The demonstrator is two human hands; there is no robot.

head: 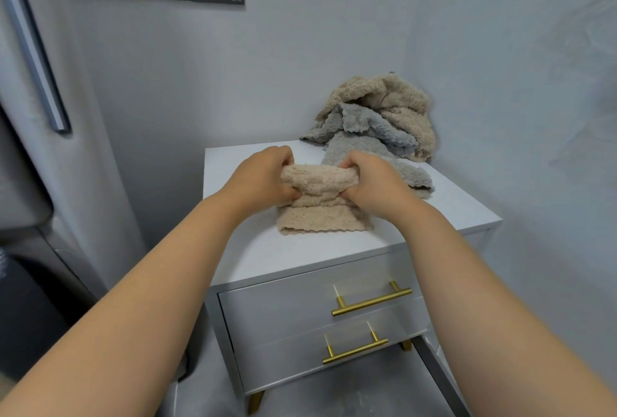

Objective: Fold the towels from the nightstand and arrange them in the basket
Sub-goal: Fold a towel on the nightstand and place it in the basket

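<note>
On the white nightstand (300, 256), both hands gripped a beige towel (317, 202). Left hand (263, 176) and right hand (374, 182) pinched its folded upper edge. Crumpled towels (377, 116) lay behind.

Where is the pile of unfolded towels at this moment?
In the head view, the pile of unfolded towels lies on the far right corner of the nightstand, against the wall, just behind the right hand.

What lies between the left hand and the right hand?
In the head view, the folded beige towel fills that gap; left hand and right hand each grip one end.
</note>
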